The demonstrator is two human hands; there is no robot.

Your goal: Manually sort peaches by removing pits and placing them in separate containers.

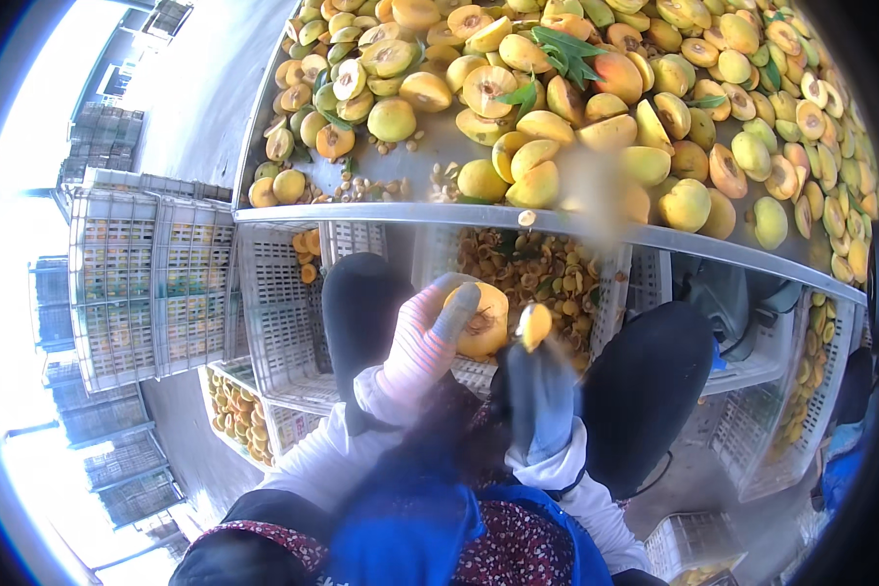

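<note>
My left hand [426, 340], in a striped glove with grey fingers, is closed around a yellow peach half [487, 320]. The thumb presses on the fruit, whose cut face shows a reddish-brown centre. Close beside it on the right is my right hand [543, 386], in a grey-blue glove and smeared by motion. A small yellow piece [534, 326] with a pale middle shows at its closed fingertips; its kind is too blurred to tell. Both hands are above my lap, on the near side of a metal table [547, 221] heaped with cut and whole peaches [532, 146].
Under the table edge stands a crate of pits and scraps [527, 262]. White plastic crates [283, 308] flank my knees, and another at right holds peach pieces [809, 376]. Stacked crates [117, 283] rise at left. Green leaves [565, 54] and loose pits [376, 190] lie on the table.
</note>
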